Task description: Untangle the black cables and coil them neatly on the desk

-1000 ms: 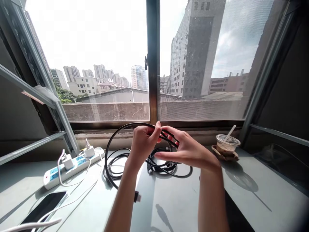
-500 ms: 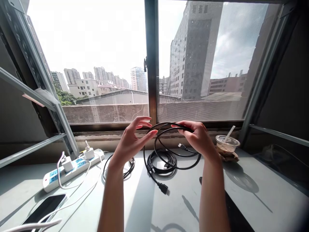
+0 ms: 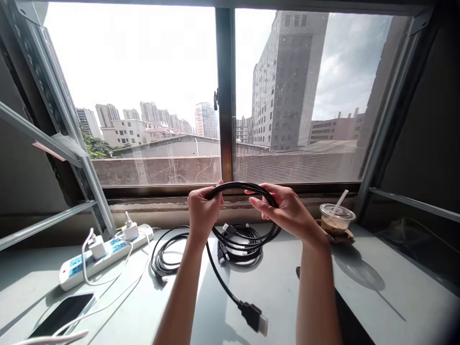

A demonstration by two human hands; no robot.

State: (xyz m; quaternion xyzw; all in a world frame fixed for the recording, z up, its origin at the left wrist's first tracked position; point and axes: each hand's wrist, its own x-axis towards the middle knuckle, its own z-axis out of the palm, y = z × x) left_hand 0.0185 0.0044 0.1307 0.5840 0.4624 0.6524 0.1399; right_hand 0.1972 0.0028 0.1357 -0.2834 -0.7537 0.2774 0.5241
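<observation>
Between my hands hangs a black cable (image 3: 239,186) wound into a ring of several loops. My left hand (image 3: 204,211) is closed around the left side of the ring. On the right side, my right hand (image 3: 282,208) has the loops between its thumb and fingers. A loose end with a black HDMI-type plug (image 3: 253,317) dangles below, pointing down and right. Behind and under the ring lies a coiled black cable (image 3: 251,258) on the table. Another coiled black cable (image 3: 158,261) rests to the left, partly behind my left forearm.
At the left, a white power strip (image 3: 108,258) holds two chargers with white cords, near a phone (image 3: 63,314). A lidded cup (image 3: 336,218) with a straw stands at the right. A dark flat object (image 3: 350,318) lies by my right forearm. A window is behind the table.
My left hand has closed on the cable and turned upright. The loose loops have been drawn together into a tighter ring, and the dangling plug hangs lower and nearer.
</observation>
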